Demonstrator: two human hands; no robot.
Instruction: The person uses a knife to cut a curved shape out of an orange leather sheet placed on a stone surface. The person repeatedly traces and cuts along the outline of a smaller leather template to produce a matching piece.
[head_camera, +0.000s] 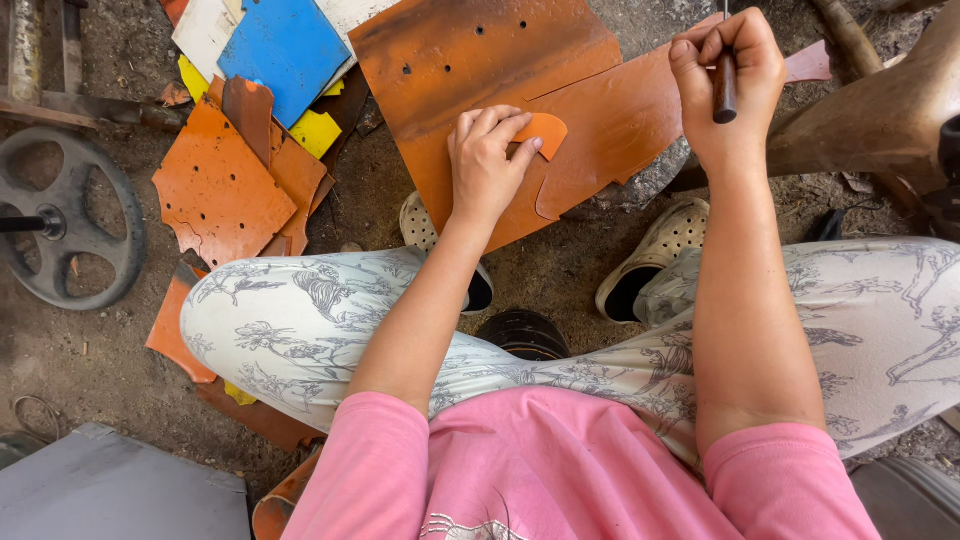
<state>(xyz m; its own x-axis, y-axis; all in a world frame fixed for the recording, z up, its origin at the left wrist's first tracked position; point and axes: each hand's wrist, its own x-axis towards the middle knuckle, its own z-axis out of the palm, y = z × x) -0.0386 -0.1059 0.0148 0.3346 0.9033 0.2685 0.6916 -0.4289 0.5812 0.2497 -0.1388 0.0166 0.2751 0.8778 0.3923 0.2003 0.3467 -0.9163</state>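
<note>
Two bare hands work over a large orange sheet (600, 130) that lies on the dirt ground in front of the seated person's knees. The left hand (485, 165) presses flat, fingers spread and slightly curled, on a small rounded orange piece (545, 130) that rests on top of the sheet, pinning it there. The right hand (725, 80) is closed in a fist around a dark wooden tool handle (725, 90), held upright above the sheet's far edge; the tool's working end is hidden by the fingers. The sheet looks thin, stiff yet somewhat bendable, probably light, with a smooth face that could let the small piece slide, so a flat palm press near its middle seems the safest hold, while the sheet itself is best gripped along a cut edge. A curved outline is already cut beside the piece. To the left lie orange scraps (215, 185), a blue panel (285, 45) and yellow offcuts (315, 130), and a grey spoked wheel (70, 225) sits at the far left
</note>
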